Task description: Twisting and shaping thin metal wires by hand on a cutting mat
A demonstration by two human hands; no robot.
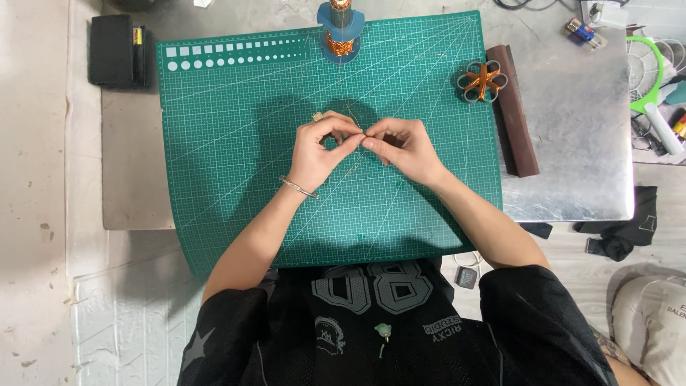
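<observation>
Clutter rings the green cutting mat (214, 179): a blue spool of copper wire (341, 32) at its far edge, a copper-wound ring of tubes (481, 80) near its far right corner, a brown bar (514, 111) just off its right edge. At mid-mat, left hand (318, 150) and right hand (404, 146) meet fingertip to fingertip, both pinching a thin wire (351, 114) that is barely visible.

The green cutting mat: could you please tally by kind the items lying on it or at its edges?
Blue spool of copper wire at the mat's far edge: 1
Grey ring-cluster part wound with copper wire: 1
Long dark brown bar along the right edge: 1
Thin wire pinched between left hand and right hand: 1
Total: 4
</observation>
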